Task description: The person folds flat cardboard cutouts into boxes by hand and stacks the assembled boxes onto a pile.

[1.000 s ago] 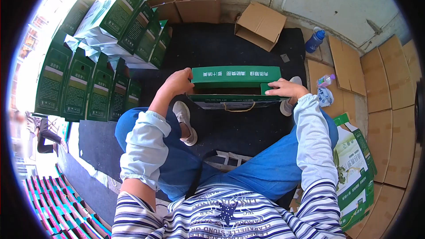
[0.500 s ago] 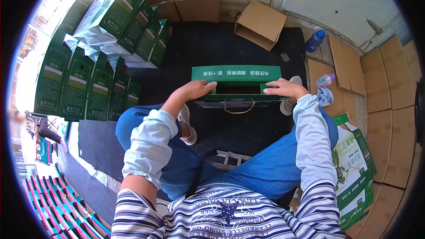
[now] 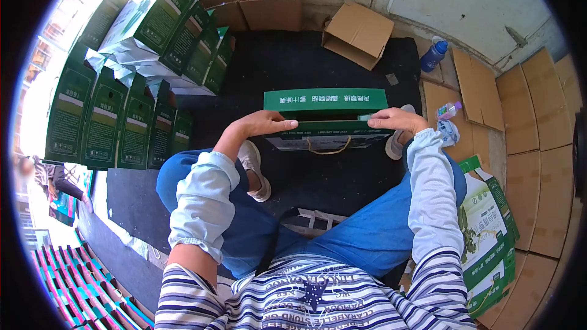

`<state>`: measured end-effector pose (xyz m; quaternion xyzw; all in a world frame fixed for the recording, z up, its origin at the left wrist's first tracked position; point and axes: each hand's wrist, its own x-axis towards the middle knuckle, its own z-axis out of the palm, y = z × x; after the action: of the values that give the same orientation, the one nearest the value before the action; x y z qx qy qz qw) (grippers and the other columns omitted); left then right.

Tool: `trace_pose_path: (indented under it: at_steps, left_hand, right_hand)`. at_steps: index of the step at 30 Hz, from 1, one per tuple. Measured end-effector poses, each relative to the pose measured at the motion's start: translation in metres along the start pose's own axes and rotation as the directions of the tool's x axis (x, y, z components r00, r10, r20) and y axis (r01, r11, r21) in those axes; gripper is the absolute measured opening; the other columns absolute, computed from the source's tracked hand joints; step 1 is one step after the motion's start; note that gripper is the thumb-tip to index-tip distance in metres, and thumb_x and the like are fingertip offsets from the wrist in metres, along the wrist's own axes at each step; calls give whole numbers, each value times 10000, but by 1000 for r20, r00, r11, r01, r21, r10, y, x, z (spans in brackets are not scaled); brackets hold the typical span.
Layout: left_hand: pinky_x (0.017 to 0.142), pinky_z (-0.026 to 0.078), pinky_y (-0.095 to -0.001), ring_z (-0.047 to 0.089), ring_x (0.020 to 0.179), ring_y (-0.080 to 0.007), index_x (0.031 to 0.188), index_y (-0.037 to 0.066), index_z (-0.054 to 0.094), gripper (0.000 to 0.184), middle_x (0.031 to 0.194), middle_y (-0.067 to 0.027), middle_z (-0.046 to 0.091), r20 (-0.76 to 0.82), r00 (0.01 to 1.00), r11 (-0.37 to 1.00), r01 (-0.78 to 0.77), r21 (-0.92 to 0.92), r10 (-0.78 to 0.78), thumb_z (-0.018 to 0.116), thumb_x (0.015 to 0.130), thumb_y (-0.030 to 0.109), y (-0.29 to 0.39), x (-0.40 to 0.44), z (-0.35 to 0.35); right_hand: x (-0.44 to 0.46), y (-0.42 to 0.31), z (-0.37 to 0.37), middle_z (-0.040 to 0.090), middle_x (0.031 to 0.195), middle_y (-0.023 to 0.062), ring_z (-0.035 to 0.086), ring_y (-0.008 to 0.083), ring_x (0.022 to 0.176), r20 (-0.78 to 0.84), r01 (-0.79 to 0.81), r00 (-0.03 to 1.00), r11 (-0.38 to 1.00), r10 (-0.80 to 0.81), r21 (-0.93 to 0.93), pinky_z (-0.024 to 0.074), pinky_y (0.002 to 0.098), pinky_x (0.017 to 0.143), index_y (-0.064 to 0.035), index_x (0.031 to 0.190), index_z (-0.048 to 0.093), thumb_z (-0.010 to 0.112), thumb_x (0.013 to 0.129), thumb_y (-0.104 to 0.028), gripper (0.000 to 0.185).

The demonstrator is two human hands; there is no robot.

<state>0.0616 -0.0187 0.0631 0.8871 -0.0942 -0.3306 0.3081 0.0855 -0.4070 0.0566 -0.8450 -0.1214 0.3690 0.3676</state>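
A green and white printed gift box (image 3: 327, 100) with white lettering lies on the black mat between my feet. Its near green flap (image 3: 327, 127) stands raised across most of the opening, and a rope handle (image 3: 330, 150) hangs on the side towards me. At the left end of the flap, my left hand (image 3: 266, 123) grips the edge, thumb on top and other fingers mostly hidden. My right hand (image 3: 398, 120) holds the right end of that edge in the same way.
Stacked green boxes (image 3: 137, 119) stand at my left. Flattened green cartons (image 3: 489, 226) lean at my right beside brown cartons (image 3: 544, 177). An open brown box (image 3: 358, 33) and a blue bottle (image 3: 434, 55) are ahead. A person (image 3: 58, 183) is at the far left.
The near flap has come up over the opening, hiding the small end flaps that showed under my thumbs. Both hands have shifted onto its edge.
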Motion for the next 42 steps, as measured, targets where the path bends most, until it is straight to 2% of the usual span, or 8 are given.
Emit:
trace_pose_path:
  at_steps: [8, 15, 18, 20, 22, 26, 28, 42]
  left_hand:
    - [868, 475, -372, 623, 983, -328, 1079, -88, 600, 846, 1029, -234, 641, -274, 959, 997, 56, -53, -68, 626, 720, 678, -18, 0, -4]
    - [856, 486, -412, 619, 970, -394, 1110, -118, 508, 878, 1024, -303, 614, -441, 877, 969, 241, 58, -191, 598, 740, 674, -43, 19, 27]
    - [742, 532, -424, 637, 924, -386, 1158, -121, 439, 860, 1017, -291, 610, -404, 865, 954, 270, -129, -299, 573, 786, 643, -57, 33, 45]
    - [685, 554, -449, 649, 888, -389, 1213, -114, 371, 897, 1051, -282, 595, -285, 856, 872, 313, -377, -431, 562, 790, 653, -52, 32, 51]
    - [619, 565, -454, 654, 842, -368, 1268, -65, 313, 882, 1094, -275, 571, -278, 861, 834, 254, -490, -426, 560, 799, 639, -64, 40, 59]
    - [720, 549, -424, 599, 1015, -401, 1242, -112, 361, 877, 1123, -300, 570, -282, 851, 823, 260, -505, -442, 551, 805, 624, -47, 28, 54]
    - [954, 421, -422, 544, 1101, -427, 1197, -116, 441, 862, 1140, -338, 554, -436, 819, 899, 203, -388, -373, 515, 801, 646, -65, 40, 65]
    - [858, 481, -445, 608, 983, -389, 1070, -45, 584, 771, 1026, -240, 631, -626, 672, 917, 244, -317, -395, 488, 758, 653, -19, 25, 2]
  right_hand:
    - [3, -13, -1, 651, 975, 215, 622, 313, 960, -403, -117, 913, 984, 53, -134, 474, 370, 819, 28, 964, 662, 726, 665, -605, 703]
    - [15, 17, 22, 610, 1076, 241, 618, 350, 952, -700, -290, 714, 898, -27, -331, 467, 406, 845, 40, 1167, 507, 702, 724, -545, 760]
    - [23, 30, 31, 623, 1000, 243, 639, 328, 877, -643, -301, 753, 942, 140, -147, 495, 401, 753, 60, 1135, 514, 658, 756, -564, 744]
    - [35, 49, 38, 628, 847, 198, 616, 256, 591, -521, -249, 805, 958, 285, 138, 465, 330, 463, 81, 1075, 506, 615, 766, -610, 765]
    - [41, 62, 44, 625, 830, 179, 594, 241, 547, -554, -206, 784, 959, 279, 193, 448, 319, 435, 63, 1071, 501, 598, 778, -614, 745]
    - [51, 89, 49, 627, 884, 142, 609, 214, 637, -583, -36, 793, 967, 180, 251, 458, 308, 447, 0, 1198, 449, 576, 825, -567, 690]
    - [55, 95, 52, 626, 959, 122, 621, 204, 745, -569, 36, 802, 935, 184, 353, 466, 307, 466, -31, 1260, 422, 576, 838, -544, 682]
    - [40, 51, 44, 625, 985, 162, 634, 250, 804, -521, -208, 785, 935, 335, 287, 510, 331, 502, -4, 1190, 508, 490, 866, -575, 656]
